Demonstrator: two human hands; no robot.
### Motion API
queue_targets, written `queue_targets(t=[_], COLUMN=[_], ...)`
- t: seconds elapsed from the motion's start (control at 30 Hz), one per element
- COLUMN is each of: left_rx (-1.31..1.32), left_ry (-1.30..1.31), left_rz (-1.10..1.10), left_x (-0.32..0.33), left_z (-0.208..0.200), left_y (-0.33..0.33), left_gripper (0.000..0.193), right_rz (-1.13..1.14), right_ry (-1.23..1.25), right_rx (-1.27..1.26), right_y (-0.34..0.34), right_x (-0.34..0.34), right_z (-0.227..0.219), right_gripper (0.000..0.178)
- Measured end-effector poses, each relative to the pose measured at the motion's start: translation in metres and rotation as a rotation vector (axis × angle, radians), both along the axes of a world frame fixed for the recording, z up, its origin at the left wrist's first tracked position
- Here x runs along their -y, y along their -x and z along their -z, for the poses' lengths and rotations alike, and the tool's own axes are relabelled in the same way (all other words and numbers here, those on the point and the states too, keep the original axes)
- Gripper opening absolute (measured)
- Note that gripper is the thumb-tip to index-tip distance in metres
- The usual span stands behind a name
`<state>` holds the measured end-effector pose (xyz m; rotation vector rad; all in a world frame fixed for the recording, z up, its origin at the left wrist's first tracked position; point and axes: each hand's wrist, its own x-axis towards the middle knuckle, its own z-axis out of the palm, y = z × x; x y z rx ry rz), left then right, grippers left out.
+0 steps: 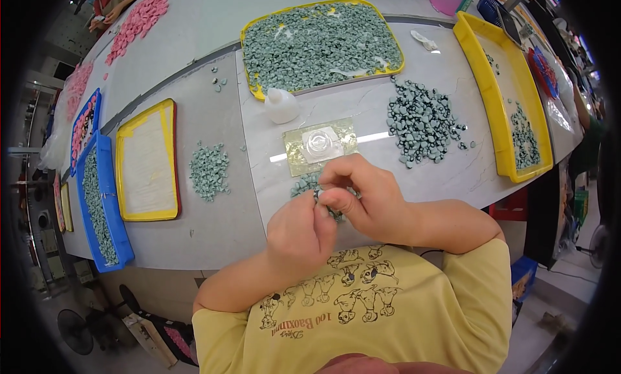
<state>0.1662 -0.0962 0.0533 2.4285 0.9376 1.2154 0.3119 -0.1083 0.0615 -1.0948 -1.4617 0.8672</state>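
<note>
Over the green pieces on the table, I see the left hand and right hand pinched nearly closed (on what, I can't tell), the pieces looking light, stiff, best gripped edgewise.

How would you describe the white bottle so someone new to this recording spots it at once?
Find the big yellow-rimmed tray heaped with green pieces, at the top centre of the picture. Just beside its near left corner, beyond the gold-coloured plate, stands the white bottle. Its plain rounded body and narrower top set it apart from the flat tray and plate next to it.
</note>
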Motion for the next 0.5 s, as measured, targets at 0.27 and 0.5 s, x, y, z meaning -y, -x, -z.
queue_targets(t=[0.27, 0.5], left_rx=[-0.082, -0.138], left_ry=[-0.126, -0.219], left_rz=[-0.095, -0.099], left_x=[-0.014, -0.015], left_z=[-0.003, 0.005], left_y=[0.009, 0.016], left_gripper=[0.015, 0.021], right_rz=[0.067, 0.055], right_ry=[-0.291, -0.331], right_rx=[0.192, 0.292], right_y=[0.008, 0.015], right_x=[-0.007, -0.009], right_z=[-0.003, -0.005], right_gripper=[0.025, 0.031])
